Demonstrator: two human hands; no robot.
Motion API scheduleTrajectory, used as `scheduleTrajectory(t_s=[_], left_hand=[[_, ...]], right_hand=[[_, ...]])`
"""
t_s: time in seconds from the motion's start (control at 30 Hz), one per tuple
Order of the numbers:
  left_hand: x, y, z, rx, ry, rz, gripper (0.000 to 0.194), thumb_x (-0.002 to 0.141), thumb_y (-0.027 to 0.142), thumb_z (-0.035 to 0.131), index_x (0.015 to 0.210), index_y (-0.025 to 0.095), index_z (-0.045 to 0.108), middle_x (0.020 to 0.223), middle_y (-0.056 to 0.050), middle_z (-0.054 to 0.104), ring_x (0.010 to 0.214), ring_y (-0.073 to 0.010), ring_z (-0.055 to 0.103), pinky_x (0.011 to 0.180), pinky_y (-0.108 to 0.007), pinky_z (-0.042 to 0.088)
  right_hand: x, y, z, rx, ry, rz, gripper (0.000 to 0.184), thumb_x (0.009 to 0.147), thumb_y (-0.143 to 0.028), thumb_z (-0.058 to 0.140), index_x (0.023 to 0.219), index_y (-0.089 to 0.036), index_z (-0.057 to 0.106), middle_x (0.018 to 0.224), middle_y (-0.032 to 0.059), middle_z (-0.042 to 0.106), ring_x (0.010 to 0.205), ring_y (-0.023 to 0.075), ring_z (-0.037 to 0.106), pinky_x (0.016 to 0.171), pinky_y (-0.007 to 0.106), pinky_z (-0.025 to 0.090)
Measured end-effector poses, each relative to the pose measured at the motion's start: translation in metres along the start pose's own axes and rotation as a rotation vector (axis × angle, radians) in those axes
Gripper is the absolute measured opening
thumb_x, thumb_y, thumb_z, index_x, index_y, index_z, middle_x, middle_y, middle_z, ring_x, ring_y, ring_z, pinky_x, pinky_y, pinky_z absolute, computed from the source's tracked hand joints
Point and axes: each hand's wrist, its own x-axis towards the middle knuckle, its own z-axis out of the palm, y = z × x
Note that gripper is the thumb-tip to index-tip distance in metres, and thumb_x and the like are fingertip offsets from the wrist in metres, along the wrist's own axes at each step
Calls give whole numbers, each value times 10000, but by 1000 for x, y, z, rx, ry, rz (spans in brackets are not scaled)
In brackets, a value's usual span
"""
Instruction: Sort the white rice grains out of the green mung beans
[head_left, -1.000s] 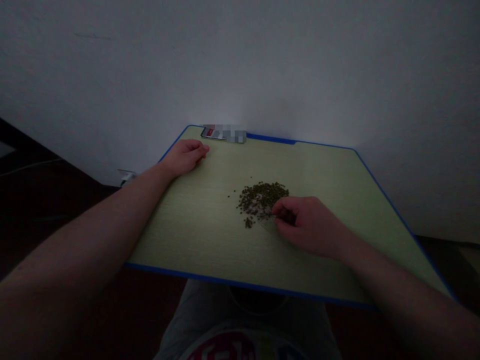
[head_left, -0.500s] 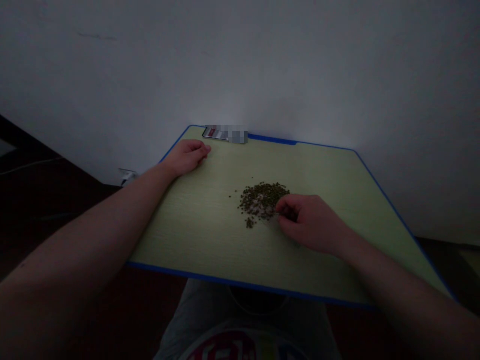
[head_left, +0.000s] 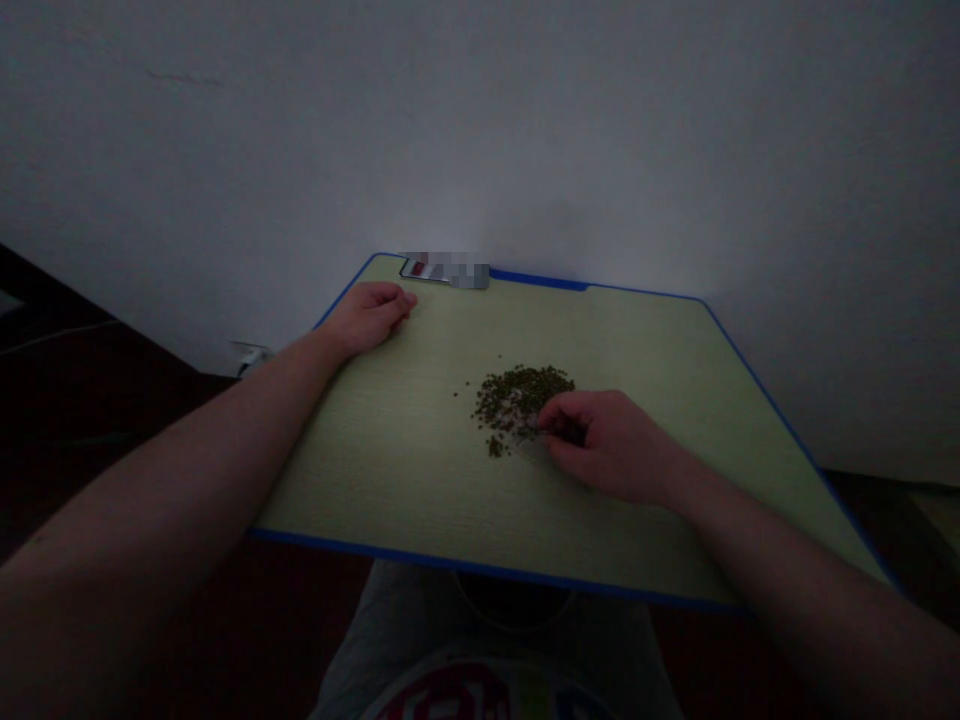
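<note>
Granules [head_left: 517, 390] lie piled on the desk [head_left: 375, 470], partly hidden by the right hand [head_left: 611, 445] curled at the pile's right; whether it pinches any, I cannot tell. Left of the pile, the left hand [head_left: 371, 315] rests half-curled, palm hidden.

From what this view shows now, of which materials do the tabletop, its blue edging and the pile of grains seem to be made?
Tabletop: probably laminated board, matte, by its pale, fine wood-like lines.
Blue edging: likely plastic, smooth, by its even colour.
Pile of grains: perhaps dry seeds or beans, by the small, loose greenish-brown pieces; dim light hides their finish.
</note>
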Motion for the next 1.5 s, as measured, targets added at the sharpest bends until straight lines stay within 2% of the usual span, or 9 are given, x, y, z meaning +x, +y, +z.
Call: scheduleTrajectory(t_s=[0.17, 0.57, 0.9, 1.1, 1.5], left_hand=[[0, 1, 0, 5, 3, -30, 324, 765, 453, 504, 621, 165, 539, 477, 13, 461, 435, -92, 382, 452, -235, 296], [0, 0, 0, 5, -9, 2, 329, 769, 447, 502, 602, 165, 523, 480, 19, 450, 438, -84, 375, 450, -228, 290], [-1, 2, 0, 52, 0, 4, 333, 784, 441, 483, 612, 159, 529, 472, 18, 449, 435, -84, 372, 456, -226, 295], [1, -1, 0, 47, -7, -1, 350, 781, 456, 489, 612, 153, 535, 475, 18, 444, 436, -83, 367, 467, -232, 294], [1, -1, 0, 38, -4, 30, 357, 776, 466, 491, 604, 154, 523, 478, 16, 451, 441, -81, 370, 450, -224, 285]], right_hand=[[-1, -2, -2, 17, -59, -12, 113, 708, -142, 526, 765, -174, 617, 630, -25, 584, 552, 90, 506, 531, 215, 362], [-2, -5, 2, -6, -49, -23, 88, 712, -139, 526, 747, -178, 596, 602, -32, 558, 539, 86, 486, 519, 214, 331], [-2, -2, 4, -25, 46, 22, 99, 715, -145, 526, 760, -187, 603, 617, -28, 586, 535, 89, 510, 523, 217, 348], [-2, -3, 5, -11, 10, -16, 101, 714, -139, 527, 762, -188, 602, 611, -30, 581, 541, 91, 514, 518, 219, 344], [-2, -3, 4, -25, 49, 27, 97, 706, -143, 527, 747, -189, 602, 605, -30, 589, 532, 90, 520, 515, 217, 352]])
